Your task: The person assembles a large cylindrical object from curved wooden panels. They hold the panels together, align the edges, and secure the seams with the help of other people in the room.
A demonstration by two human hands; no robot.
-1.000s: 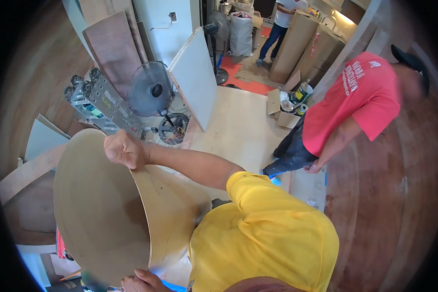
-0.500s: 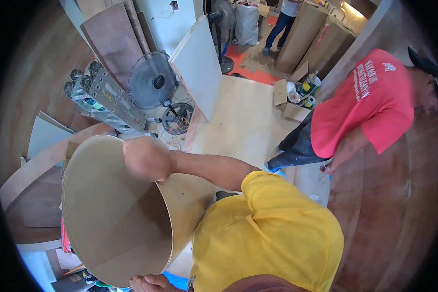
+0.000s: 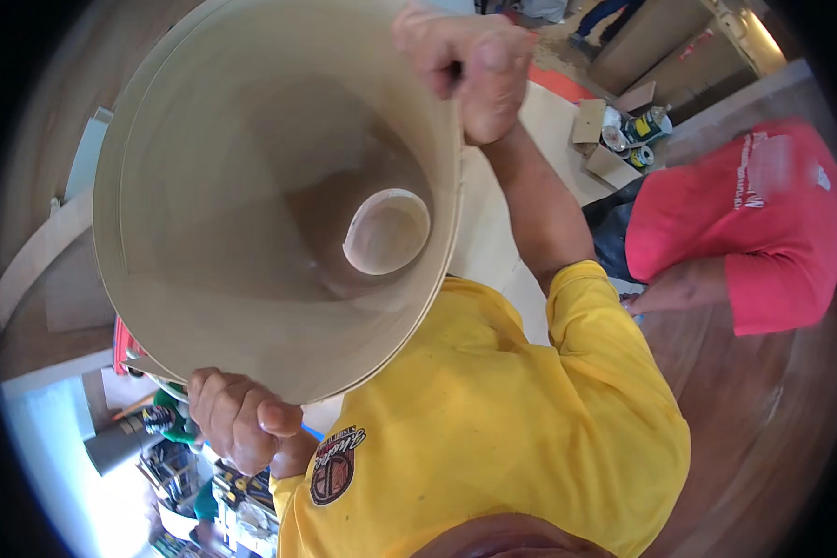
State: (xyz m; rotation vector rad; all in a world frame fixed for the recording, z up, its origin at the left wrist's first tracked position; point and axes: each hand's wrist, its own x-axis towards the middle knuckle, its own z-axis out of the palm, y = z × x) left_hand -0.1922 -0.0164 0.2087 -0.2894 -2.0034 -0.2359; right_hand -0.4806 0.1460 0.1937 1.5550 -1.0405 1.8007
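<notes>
A large pale-brown sheet of thin plywood (image 3: 214,214), rolled into a wide tube, fills the upper left, its open end towards me. At the tube's far end a small round opening shows lighter floor. My right hand (image 3: 479,74) is closed on the rim at the upper right, fingers wrapped over the edge. At the lower left my left hand (image 3: 239,418) grips the near rim, fingers curled round it and the thumb alongside. The tube leans against or close to my yellow shirt.
On the right a co-worker in a red shirt (image 3: 735,223) stands close by. An open carton (image 3: 609,149) of cans sits on the pale floor board, with tall cardboard-coloured rolls (image 3: 670,65) behind. Another person in green and cluttered tools are at the lower left.
The rolled sheet has come up and closer, covering the fan and ladder. My right hand has moved up and right with its rim; my left hand has risen with it.
</notes>
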